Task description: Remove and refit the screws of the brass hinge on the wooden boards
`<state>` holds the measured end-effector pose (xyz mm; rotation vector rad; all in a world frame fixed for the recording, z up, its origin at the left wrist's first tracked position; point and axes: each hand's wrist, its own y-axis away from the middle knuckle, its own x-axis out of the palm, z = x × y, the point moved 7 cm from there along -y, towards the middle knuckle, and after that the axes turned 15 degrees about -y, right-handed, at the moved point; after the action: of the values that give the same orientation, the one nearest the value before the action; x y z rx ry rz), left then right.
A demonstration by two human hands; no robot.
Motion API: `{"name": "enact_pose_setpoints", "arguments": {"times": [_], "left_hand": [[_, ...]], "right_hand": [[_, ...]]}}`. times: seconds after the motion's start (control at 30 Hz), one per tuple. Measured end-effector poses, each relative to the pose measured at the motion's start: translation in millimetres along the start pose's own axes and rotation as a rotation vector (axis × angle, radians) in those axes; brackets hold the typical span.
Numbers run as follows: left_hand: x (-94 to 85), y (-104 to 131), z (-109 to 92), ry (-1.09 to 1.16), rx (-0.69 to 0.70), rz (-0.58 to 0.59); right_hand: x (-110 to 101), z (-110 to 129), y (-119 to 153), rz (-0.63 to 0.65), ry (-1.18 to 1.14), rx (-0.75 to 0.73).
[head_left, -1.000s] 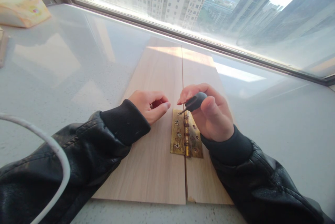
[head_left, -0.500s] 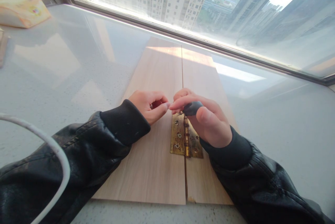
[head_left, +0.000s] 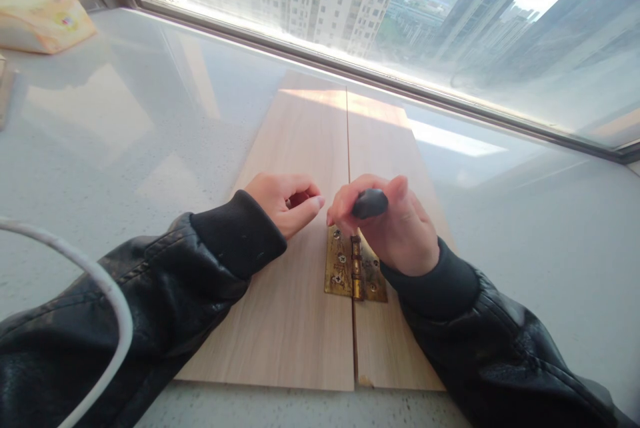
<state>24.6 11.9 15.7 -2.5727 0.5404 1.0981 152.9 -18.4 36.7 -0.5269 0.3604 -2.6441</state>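
Note:
Two pale wooden boards, a wider left board (head_left: 270, 321) and a narrower right board (head_left: 400, 365), lie side by side with a thin seam between them. Across that seam sits a worn brass hinge (head_left: 357, 268); several cross-head screws show in its left leaf. My right hand (head_left: 400, 231) grips a screwdriver (head_left: 371, 203) by its dark rounded handle over the hinge's far end; the shaft and tip are hidden. My left hand (head_left: 287, 201) rests on the left board with thumb and fingers curled closed; whatever they hold cannot be made out.
Beneath the boards is a speckled white countertop (head_left: 100, 168). A window frame (head_left: 280, 48) runs along the back. A yellowish package (head_left: 45, 18) stands at the far left, and a white cable (head_left: 117, 301) loops past my left sleeve.
My right hand has turned around the screwdriver handle: the thumb has swung up and away, and the index finger has drawn back. The left hand stays put.

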Motion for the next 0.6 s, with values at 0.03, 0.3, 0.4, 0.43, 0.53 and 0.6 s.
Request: {"name": "enact_pose_setpoints", "arguments": {"times": [0.03, 0.3, 0.4, 0.43, 0.53, 0.6], "left_hand": [[-0.4, -0.1, 0.0, -0.004, 0.001, -0.005], [-0.6, -0.2, 0.0, -0.002, 0.009, -0.02], [-1.5, 0.3, -1.2, -0.013, -0.006, -0.008], [-1.8, 0.5, -1.8, -0.02, -0.013, -0.001], [-2.5, 1.3, -3.7, -0.037, -0.023, 0.013], [-2.6, 1.7, -4.4, -0.037, -0.021, 0.015]], "right_hand": [[0.3, -0.4, 0.7, 0.004, 0.0, 0.006], [-4.1, 2.3, 4.2, 0.034, 0.032, -0.046], [-9.4, 2.4, 3.8, -0.01, 0.026, -0.084], [-11.3, 2.5, 3.7, -0.029, 0.018, -0.095], [-13.7, 4.2, 2.9, -0.073, -0.006, -0.118], [-12.4, 5.6, 1.8, -0.093, -0.014, -0.123]]}}
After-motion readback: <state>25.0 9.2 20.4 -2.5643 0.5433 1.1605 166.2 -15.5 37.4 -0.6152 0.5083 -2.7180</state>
